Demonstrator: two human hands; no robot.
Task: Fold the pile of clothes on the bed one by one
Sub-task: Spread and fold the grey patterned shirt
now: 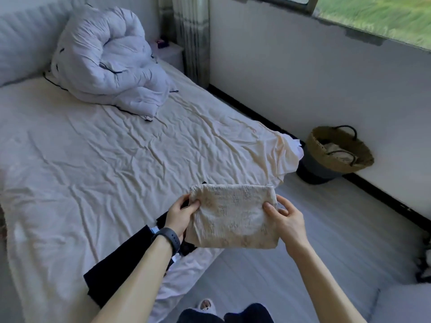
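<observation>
I saw the woven basket by the wall holding pale cloth. Wrinkled sheet stretched across the bed, with floor past its right edge. Over the bed's near corner, my left hand and right hand pinched opposite sides of the folded beige garment, with dark clothes beneath.

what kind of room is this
Most likely a home bedroom: a bed with a wrinkled cream sheet, a bunched white duvet at its head end, and a woven basket on the floor by the wall. The left hand and right hand hold a folded cloth over its corner.
</observation>
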